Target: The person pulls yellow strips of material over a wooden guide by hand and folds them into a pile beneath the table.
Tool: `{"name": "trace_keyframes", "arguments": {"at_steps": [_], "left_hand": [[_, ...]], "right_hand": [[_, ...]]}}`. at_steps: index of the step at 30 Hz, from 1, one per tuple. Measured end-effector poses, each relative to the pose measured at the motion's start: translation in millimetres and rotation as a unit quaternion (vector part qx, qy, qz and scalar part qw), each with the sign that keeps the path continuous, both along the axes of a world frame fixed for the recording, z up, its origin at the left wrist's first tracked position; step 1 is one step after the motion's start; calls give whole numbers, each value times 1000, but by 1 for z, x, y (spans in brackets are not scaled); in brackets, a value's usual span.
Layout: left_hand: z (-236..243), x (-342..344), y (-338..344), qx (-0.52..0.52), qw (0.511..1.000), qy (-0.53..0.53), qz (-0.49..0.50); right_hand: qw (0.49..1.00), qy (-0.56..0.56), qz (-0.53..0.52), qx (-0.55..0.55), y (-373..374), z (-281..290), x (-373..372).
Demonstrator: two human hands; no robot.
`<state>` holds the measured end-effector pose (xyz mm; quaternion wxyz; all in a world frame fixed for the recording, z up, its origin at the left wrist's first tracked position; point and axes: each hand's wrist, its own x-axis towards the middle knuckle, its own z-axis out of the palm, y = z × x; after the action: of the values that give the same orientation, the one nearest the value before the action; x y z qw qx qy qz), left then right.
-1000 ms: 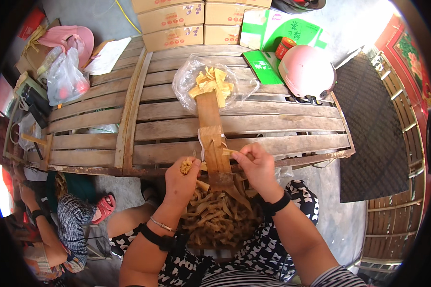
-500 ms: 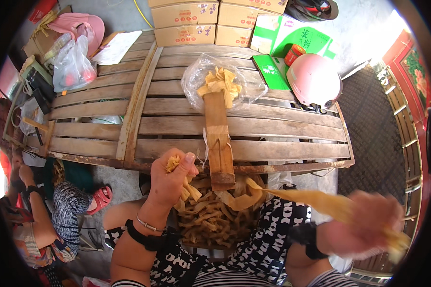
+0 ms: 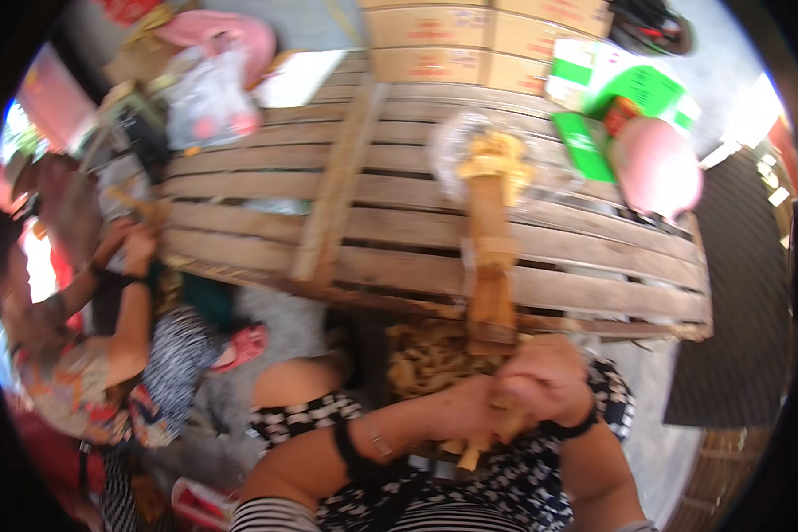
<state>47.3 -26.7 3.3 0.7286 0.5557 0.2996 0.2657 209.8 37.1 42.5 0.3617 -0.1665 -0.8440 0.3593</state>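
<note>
My left hand (image 3: 475, 401) and my right hand (image 3: 548, 383) meet over my lap, both closed and blurred. Between and below them shows a bundle of flat yellow strips (image 3: 472, 454), its ends hanging down; the fingers partly hide it. Just behind the hands lies a heap of brownish-yellow strips (image 3: 427, 362), much of it covered by my arms. A narrow wooden block (image 3: 491, 301) juts over the table's near edge above the heap. At its far end, a small pile of folded yellow strips (image 3: 498, 160) rests on a clear plastic bag (image 3: 448, 158).
The slatted wooden table (image 3: 399, 208) spans the view ahead. Cardboard boxes (image 3: 430, 64) are stacked at its back; a pink helmet (image 3: 654, 167) and green packaging (image 3: 583, 146) sit to the right. A plastic bag (image 3: 206, 111) lies far left. Another person (image 3: 97, 355) sits at the left.
My right hand has swung in from the far right to meet the left, bringing its long strip. My left hand has come lower and rightward, and the whole view has shifted.
</note>
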Motion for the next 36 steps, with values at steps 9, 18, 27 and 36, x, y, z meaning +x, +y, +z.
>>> {"name": "trace_keyframes", "arguments": {"at_steps": [9,18,27,36], "left_hand": [[7,-23,15,391,868,163,259],[2,-9,5,464,760,259,375],[-5,-16,3,365,834,358,209],[24,-45,16,183,924,-58,331]], "right_hand": [[788,-91,-97,-602,-9,-5,-1],[788,166,-136,-578,-24,-25,-16],[957,-164,-128,-200,-23,-23,-9],[809,-49,-32,-585,-24,-15,5]]}}
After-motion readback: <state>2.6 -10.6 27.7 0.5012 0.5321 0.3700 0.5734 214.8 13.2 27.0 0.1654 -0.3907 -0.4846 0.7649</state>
